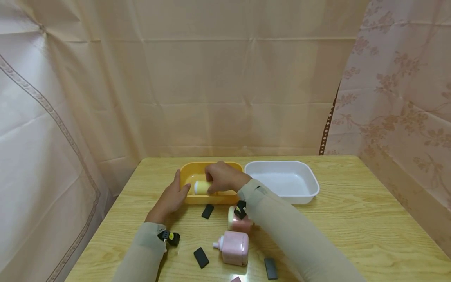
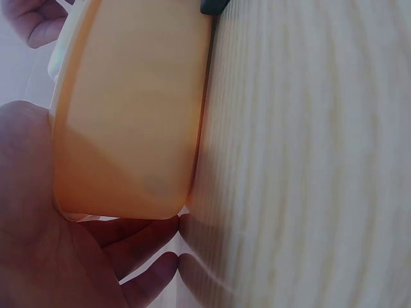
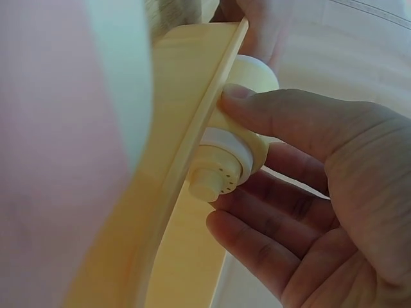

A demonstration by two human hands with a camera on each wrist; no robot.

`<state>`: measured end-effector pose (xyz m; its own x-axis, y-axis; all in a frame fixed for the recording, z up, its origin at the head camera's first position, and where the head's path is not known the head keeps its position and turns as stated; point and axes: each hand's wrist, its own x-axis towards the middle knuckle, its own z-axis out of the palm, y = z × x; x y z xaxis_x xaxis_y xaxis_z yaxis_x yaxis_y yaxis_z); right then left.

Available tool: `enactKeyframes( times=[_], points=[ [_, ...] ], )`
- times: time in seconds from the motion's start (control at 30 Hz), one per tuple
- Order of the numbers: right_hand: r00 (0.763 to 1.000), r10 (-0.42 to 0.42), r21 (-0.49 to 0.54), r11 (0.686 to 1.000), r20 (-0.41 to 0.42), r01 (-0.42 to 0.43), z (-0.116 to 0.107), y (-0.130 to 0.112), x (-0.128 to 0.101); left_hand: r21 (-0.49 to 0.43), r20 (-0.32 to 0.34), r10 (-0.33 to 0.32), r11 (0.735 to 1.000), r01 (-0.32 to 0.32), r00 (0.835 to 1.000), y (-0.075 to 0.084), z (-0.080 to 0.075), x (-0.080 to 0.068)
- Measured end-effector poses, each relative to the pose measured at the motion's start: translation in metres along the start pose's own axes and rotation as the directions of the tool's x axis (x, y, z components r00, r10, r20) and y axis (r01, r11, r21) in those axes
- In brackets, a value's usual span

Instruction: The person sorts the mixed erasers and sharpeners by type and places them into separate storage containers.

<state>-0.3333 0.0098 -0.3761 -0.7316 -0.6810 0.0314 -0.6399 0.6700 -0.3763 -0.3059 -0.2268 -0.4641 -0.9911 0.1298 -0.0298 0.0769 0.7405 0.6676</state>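
My right hand (image 1: 225, 178) pinches a small pale-yellow bottle (image 1: 201, 188) between thumb and fingers, inside the yellow tray (image 1: 211, 200). The bottle lies on its side; in the right wrist view its white collar and stubby nozzle (image 3: 205, 185) point away from its white base. Around the tray's left end, my left hand (image 1: 171, 197) holds on, its thumb over the front rim and its fingers along the end wall. In the left wrist view those fingers (image 2: 138, 247) reach behind the tray's corner, close to the tabletop.
Right of the yellow tray stands a white tray (image 1: 282, 180). A pink squeeze bottle (image 1: 235, 248) lies in front, with another pink bottle (image 1: 239, 224) partly hidden by the right wrist. Black rectangular pieces (image 1: 201, 257) lie scattered on the wooden table (image 1: 352, 219).
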Motion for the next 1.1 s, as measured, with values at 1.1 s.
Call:
enactKeyframes(
  times=[1.1],
  points=[
    [0.996,0.071,0.097,0.993,-0.051,-0.066,-0.026,0.019,-0.037,0.014,0.001,-0.009,1.0,0.009,1.0,0.001,0.0,-0.001]
  ],
)
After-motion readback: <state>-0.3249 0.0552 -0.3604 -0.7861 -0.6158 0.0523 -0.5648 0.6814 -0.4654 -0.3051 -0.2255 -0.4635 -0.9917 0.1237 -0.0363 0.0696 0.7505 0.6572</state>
